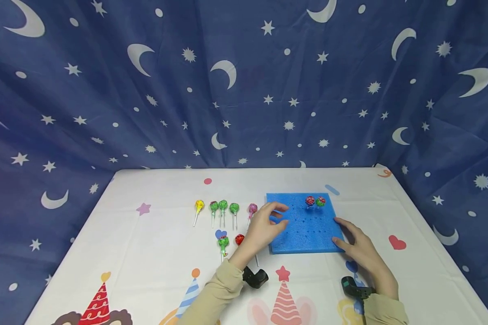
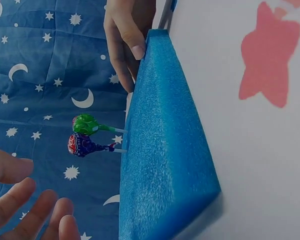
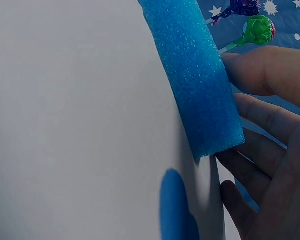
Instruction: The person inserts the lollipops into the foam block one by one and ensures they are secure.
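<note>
A blue foam board (image 1: 305, 246) with rows of small holes lies on the table. Two wrapped lollipops stand upright in its far right part: a red and dark blue one (image 1: 310, 201) and a green one (image 1: 320, 201). My left hand (image 1: 264, 225) hovers over the board's left edge, its fingers loosely bent and apart with nothing between them. At the board's right side, my right hand (image 1: 362, 248) touches the edge with relaxed, spread fingers. In the right wrist view, the thumb (image 3: 270, 70) lies by the foam's upper face.
Left of the board lie loose lollipops: a yellow one (image 1: 199, 206), several green ones (image 1: 234, 208), a pink one (image 1: 252, 208) and a red one (image 1: 239, 239). My left forearm partly covers the nearest sticks. A blue starry curtain (image 1: 244, 99) hangs behind the white patterned table (image 1: 154, 243).
</note>
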The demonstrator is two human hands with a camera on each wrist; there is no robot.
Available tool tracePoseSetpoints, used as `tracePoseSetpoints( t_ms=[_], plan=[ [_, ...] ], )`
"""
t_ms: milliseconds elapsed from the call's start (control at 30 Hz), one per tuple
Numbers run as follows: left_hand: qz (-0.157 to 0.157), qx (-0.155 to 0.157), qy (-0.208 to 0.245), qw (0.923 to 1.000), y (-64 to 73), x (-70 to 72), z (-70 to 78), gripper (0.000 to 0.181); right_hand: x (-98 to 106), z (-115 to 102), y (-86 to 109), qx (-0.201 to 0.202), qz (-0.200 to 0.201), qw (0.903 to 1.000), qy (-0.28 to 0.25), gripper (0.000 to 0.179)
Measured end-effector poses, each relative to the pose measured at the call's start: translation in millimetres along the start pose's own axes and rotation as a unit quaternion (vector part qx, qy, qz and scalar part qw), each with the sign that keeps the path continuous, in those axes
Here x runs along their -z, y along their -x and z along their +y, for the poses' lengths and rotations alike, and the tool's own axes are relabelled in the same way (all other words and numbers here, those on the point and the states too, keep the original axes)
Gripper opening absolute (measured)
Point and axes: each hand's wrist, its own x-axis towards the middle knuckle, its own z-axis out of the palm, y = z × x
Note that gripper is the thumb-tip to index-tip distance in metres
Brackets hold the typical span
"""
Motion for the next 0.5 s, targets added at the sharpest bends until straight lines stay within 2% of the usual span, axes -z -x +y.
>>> tracePoseSetpoints(
  t_ms=[367, 500],
  plan=[
    [0.026, -0.029, -0.011, 0.9992, 14.9, 13.4, -3.3, 0.030, 0.8, -0.3, 1.1, 0.004, -0.001, 1.0000, -0.002, 0.071],
    [0.035, -0.031, -0.017, 0.9987, 20.5, 20.8, -6.1, 0.031, 0.9, -0.6, 1.0, 0.000, -0.003, 1.0000, -0.001, 0.072]
  ],
)
